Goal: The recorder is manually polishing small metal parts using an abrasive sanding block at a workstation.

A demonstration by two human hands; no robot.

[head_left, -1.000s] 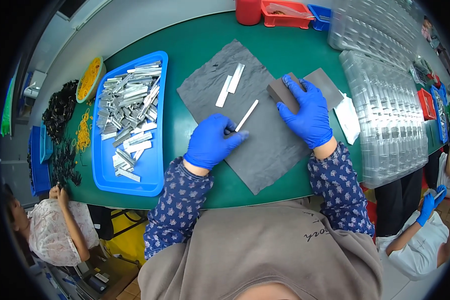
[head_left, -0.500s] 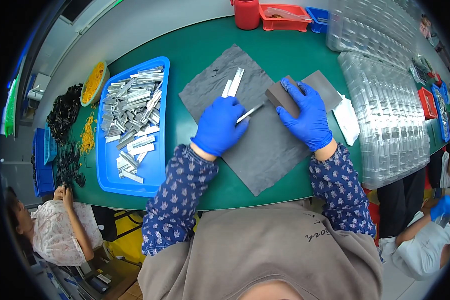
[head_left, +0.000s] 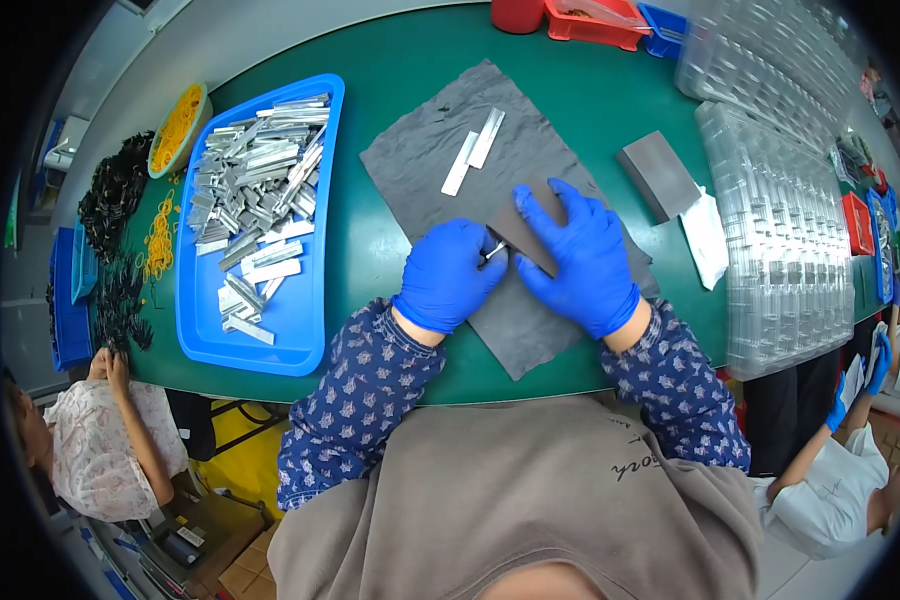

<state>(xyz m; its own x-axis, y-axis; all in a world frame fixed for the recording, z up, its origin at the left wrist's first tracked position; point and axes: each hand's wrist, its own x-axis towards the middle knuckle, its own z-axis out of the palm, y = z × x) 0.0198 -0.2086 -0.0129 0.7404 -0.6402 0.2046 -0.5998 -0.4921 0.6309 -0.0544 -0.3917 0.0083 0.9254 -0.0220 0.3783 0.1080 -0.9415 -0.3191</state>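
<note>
My left hand [head_left: 450, 275], in a blue glove, is closed on a thin metal strip [head_left: 495, 250] whose end shows past the fingertips. My right hand [head_left: 585, 265], gloved the same, grips a dark grey-brown rectangular block [head_left: 520, 230], perhaps a sanding block. Block and strip meet between the two hands; the contact itself is mostly covered by fingers. Under both hands lies a dark grey sheet [head_left: 540, 345], set cornerwise on the green table. Beyond the left hand, two flat silver strips [head_left: 460, 165] rest side by side on that sheet.
At left stands a blue tray [head_left: 310, 315] heaped with metal pieces, beside a bowl [head_left: 205, 115] of yellow bands and black bundles [head_left: 115, 185]. To the right are another grey block [head_left: 660, 175], white tissue [head_left: 707, 245] and clear plastic trays [head_left: 775, 240]. Co-workers sit on both sides.
My right hand has brought the block leftward and nearer, up against the strip. The left hand has turned slightly, and less of its strip shows. The view has shifted a little.
</note>
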